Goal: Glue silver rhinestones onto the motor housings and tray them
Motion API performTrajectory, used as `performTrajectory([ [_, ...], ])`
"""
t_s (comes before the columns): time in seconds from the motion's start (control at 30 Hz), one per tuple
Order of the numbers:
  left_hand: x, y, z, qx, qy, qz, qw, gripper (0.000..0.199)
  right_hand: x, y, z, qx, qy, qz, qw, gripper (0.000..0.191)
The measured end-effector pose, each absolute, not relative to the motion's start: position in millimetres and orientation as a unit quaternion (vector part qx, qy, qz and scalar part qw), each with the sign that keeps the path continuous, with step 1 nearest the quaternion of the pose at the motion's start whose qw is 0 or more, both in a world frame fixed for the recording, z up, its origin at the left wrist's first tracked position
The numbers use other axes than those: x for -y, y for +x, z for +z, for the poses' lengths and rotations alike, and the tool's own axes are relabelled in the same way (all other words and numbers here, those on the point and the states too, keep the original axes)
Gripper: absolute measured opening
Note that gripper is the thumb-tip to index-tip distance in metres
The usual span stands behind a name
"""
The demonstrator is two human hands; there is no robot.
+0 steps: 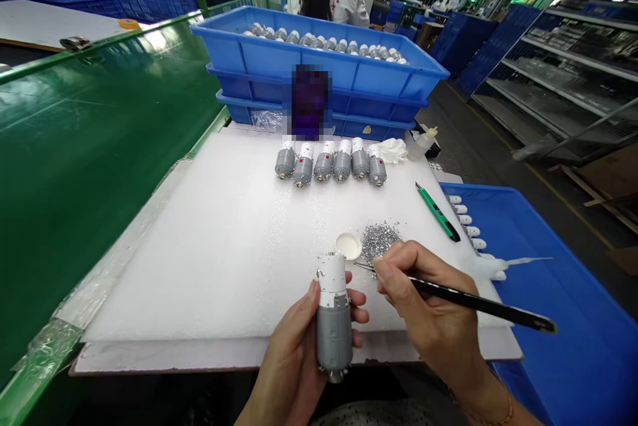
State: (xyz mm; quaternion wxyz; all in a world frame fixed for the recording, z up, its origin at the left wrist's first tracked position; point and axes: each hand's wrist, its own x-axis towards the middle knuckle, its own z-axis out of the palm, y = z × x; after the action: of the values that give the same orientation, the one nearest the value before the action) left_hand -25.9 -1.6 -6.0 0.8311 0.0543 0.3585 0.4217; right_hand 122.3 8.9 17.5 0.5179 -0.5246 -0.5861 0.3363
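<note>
My left hand [299,339] is wrapped round a grey-and-white spacecraft model [333,326], held upright at the front edge of the work board with its white end up. Small studs stick out of its sides. In my right hand [433,306] are black tweezers [478,303], their metal tips pointing left, just right of the model's white part. Beyond the tips lies a pile of tiny silvery parts [379,241], beside a small round white dish [348,246]. Whether the tips grip a part is too small to tell. Several similar models [323,163] stand in a row farther back.
Stacked blue crates [319,54] filled with models stand behind the white foam sheet [209,240]. A green utility knife [437,212], squeeze bottle [423,143] and white glove [391,150] lie at right. Lower right is a blue bin [563,293]; a green conveyor [114,127] runs left. Someone sits behind the crates.
</note>
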Motion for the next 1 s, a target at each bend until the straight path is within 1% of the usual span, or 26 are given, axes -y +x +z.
performTrajectory([
  [0.1,1.4,-27.8,-9.5,-0.326,0.014,0.416,0.849,0.043,-8.0,124.6,16.7,0.583,-0.534,0.326,0.518,0.024],
  [0.27,2.5,-28.9,-12.8,-0.309,-0.022,0.416,0.855,0.04,-6.0,126.3,15.2,0.575,-0.538,0.335,0.517,0.025],
  [0.4,3.1,-28.6,-8.8,-0.352,0.046,0.402,0.844,0.042,-5.4,127.1,15.5,0.576,-0.536,0.339,0.516,0.026],
  [0.53,3.9,-31.1,-1.4,-0.475,0.185,0.402,0.761,0.039,-4.1,129.2,16.5,0.577,-0.528,0.342,0.521,0.025],
  [0.63,3.6,-36.6,1.3,-0.532,0.296,0.385,0.693,0.033,-2.0,130.8,17.0,0.579,-0.528,0.345,0.517,0.023],
  [0.73,1.2,-45.2,-1.0,-0.583,0.444,0.373,0.569,0.028,-0.3,132.4,16.8,0.581,-0.53,0.345,0.512,0.024],
  [0.8,-0.6,-51.2,-4.0,-0.602,0.522,0.362,0.484,0.03,0.2,133.4,16.1,0.584,-0.527,0.341,0.514,0.024],
  [0.9,-1.4,-56.9,-6.2,-0.639,0.541,0.364,0.408,0.039,0.8,134.9,14.7,0.586,-0.52,0.339,0.521,0.023],
  [1.0,-0.1,-58.5,-2.1,-0.672,0.498,0.388,0.387,0.038,1.8,136.0,14.3,0.585,-0.518,0.343,0.521,0.023],
])
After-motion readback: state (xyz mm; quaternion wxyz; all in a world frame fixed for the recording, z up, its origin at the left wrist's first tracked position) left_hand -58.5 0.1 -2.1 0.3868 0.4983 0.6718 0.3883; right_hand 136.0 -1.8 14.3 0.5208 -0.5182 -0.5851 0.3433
